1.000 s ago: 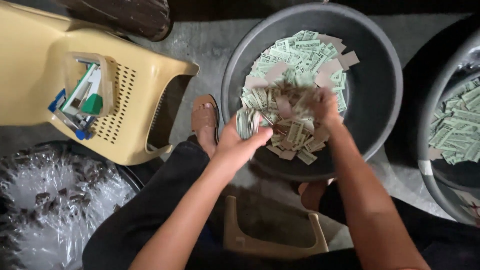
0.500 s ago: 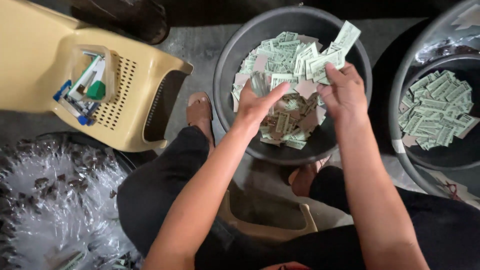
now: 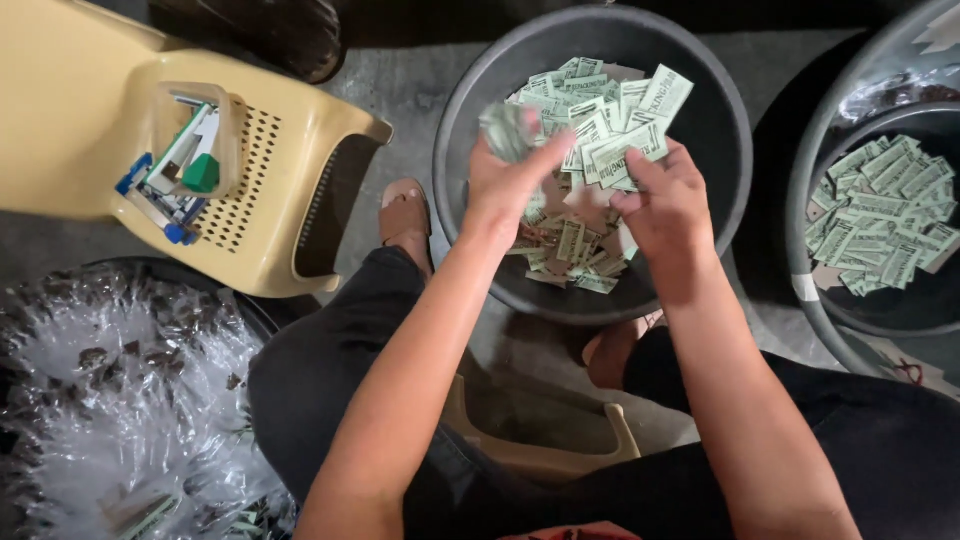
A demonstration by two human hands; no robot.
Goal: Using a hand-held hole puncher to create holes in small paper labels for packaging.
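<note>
Both hands work over the dark round basin that stands on the floor between the person's knees. The left hand is raised above the middle of the basin, its fingers closed narrowly on a small blurred bunch of green paper slips. The right hand sits toward the basin's right half, fingers pinched on a fanned sheaf of the same slips, which stands up toward the far rim. The loose pile of slips lies on the near side of the basin floor; the far-right wall and the left wall of the basin are bare, so there is open room there.

Counted: two hands, two basins holding slips, one yellow plastic stool, one clear tub. The second basin is at the right edge of the view, cut off by it, with its own heap of slips. The stool lies near the basin's left rim, the clear tub of small items on it. A heap of clear plastic wrappers fills the lower left corner.

Against half a second ago, the left hand has lifted clear of the pile with its bunch, and the right hand's sheaf is held more upright and nearer the basin's centre.
</note>
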